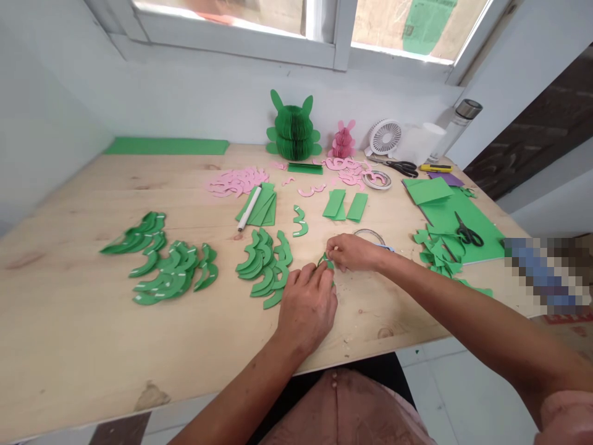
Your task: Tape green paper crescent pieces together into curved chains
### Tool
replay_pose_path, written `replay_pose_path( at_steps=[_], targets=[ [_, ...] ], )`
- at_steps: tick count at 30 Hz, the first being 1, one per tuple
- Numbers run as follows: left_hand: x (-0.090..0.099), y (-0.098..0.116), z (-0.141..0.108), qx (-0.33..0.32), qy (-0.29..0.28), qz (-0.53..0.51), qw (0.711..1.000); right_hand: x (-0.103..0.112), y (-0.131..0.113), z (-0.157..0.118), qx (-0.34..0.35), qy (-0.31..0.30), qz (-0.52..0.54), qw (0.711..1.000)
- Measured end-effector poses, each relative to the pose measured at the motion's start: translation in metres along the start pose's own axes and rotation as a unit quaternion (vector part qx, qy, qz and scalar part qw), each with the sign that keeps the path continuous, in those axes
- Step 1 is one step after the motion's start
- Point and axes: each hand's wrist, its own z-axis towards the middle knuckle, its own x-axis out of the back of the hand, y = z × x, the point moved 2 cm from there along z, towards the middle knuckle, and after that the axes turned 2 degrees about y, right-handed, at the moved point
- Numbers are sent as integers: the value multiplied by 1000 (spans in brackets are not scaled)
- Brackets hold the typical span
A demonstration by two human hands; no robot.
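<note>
A green paper cutout, mostly covered by fingers, lies on the table in front of me. My left hand grips it and holds it down, fingers bent over its near side. At its far end my right hand is closed in a pinch; whether anything else is between those fingertips is hidden. Just left of my left hand is a pile of wavy green cutouts. One single wavy cutout with small white strips lies beyond my hands. A tape roll sits partly behind my right wrist.
Further left are more green cutouts with white strips. A white marker rests on green paper rectangles. Pink cutouts, a green paper figure and a fan stand behind. Scissors lie on green sheets at right.
</note>
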Motion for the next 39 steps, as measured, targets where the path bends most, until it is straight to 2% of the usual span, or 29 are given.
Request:
replay_pose_path(
  at_steps=[4, 11, 16, 39],
  targets=[
    [-1, 0, 0, 0, -1, -2, 1000, 0, -2, 0, -4, 0, -28, 1000],
    [-1, -1, 0, -3, 8, -12, 1000, 1, -12, 0, -15, 19, -151, 988],
    [0, -1, 0, 1, 10, -19, 1000, 1, -15, 2, -17, 8, -202, 979],
    [-1, 5, 3, -4, -26, 38, 999, 6, -25, 1, -13, -14, -237, 971]
  ],
)
